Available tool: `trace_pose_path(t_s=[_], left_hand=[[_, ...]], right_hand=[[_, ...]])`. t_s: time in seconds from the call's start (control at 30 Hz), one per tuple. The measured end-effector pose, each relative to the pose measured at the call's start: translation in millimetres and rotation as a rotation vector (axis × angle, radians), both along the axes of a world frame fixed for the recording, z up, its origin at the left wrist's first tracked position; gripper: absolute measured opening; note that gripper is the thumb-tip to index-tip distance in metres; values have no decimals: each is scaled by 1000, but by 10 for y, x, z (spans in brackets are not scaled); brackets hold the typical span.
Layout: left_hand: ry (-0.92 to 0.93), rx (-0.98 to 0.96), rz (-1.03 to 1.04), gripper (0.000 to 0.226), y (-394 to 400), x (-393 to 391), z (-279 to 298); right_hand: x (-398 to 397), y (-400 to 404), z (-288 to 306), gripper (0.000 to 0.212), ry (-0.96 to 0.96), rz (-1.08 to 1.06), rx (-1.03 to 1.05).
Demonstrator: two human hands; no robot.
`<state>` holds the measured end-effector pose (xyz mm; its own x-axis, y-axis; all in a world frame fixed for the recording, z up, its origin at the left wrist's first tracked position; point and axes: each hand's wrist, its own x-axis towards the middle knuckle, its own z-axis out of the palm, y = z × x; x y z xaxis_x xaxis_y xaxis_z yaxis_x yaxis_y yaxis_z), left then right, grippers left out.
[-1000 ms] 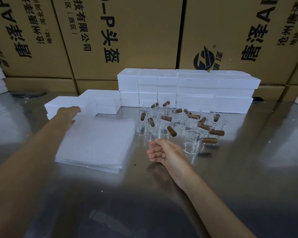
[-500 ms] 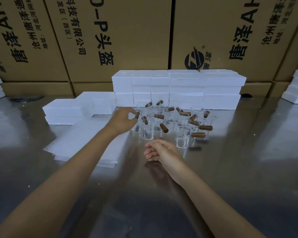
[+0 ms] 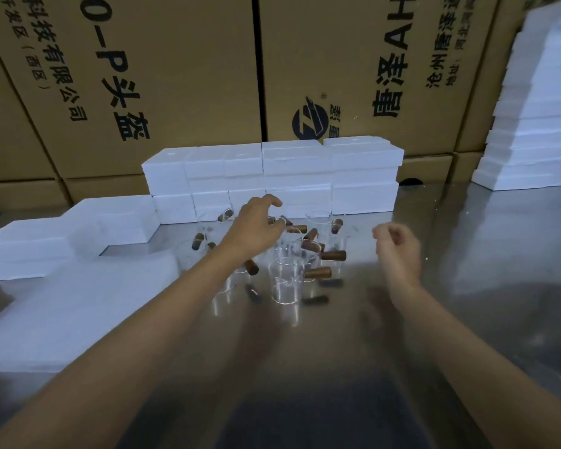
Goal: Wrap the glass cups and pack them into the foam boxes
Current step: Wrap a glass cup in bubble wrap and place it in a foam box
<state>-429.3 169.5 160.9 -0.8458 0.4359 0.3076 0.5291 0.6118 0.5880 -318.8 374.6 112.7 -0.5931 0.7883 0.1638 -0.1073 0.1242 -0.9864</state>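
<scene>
The brown printed cardboard cartons (image 3: pixel 182 85) fill the background, cut off at the top and both sides; at least three fronts show. The reflective steel table (image 3: pixel 467 286) runs out of view below and to the sides. A tall stack of white foam slabs (image 3: pixel 538 118) stands far right of the right hand's fingers, its top cropped and its layers too blurred to count.

Beyond the left hand's fingertips sits the row of white rectangular foam boxes (image 3: pixel 298 170), two tiers high, about five across; the seams are soft, so the count is unsure. Left of those fingers lie two lower foam boxes (image 3: pixel 30 247), and nearer, a blurred stack of thin white foam wrap sheets (image 3: pixel 62 312).

The clear glass cups with stubby brown wooden handles (image 3: pixel 285 280) stand clustered on the table, directly under and just right of the left fingers. Roughly a dozen; several are hidden by the forearm, and the glass walls smear together.

The left hand (image 3: pixel 256 226) hovers over the cluster with fingers (image 3: pixel 272 199) curved and spread, holding nothing visible. The right hand (image 3: pixel 397 246) hangs right of the cups, motion-blurred, fingers loosely curled and empty.
</scene>
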Motion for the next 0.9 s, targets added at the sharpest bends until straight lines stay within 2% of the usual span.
trace_pose_path(t_s=[0.1,0.17,0.33,0.43,0.47,0.53,0.6,0.63,0.7,0.77,0.9], left_hand=[[-27,16,-11,38,457,-157,42],[-84,88,-29,38,833,-253,108],[-596,324,4,41,1749,-445,219],[-741,352,44,42,2023,-656,104],[-743,346,56,37,2060,-709,77],[-729,345,81,11,2147,-850,40],[-752,401,108,24,2223,-996,4],[-754,416,118,23,2240,-1049,4],[-770,394,134,7,2264,-1109,-2],[-767,346,144,35,2240,-1137,-20],[-748,216,140,47,2169,-1120,-21]], right_hand=[[-192,473,-290,43,-160,-69,61],[-346,714,-348,57,-158,-100,125],[-821,1170,-360,71,-226,-64,243],[-1112,1400,-357,80,-274,14,285],[-1205,1474,-345,82,-289,40,293],[-1372,1602,-322,86,-303,62,273],[-1512,1704,-297,87,-307,70,243],[-1572,1744,-286,86,-313,84,242],[-1668,1793,-270,80,-341,115,273],[-1719,1819,-265,71,-365,120,298],[-1707,1865,-284,50,-277,145,261]])
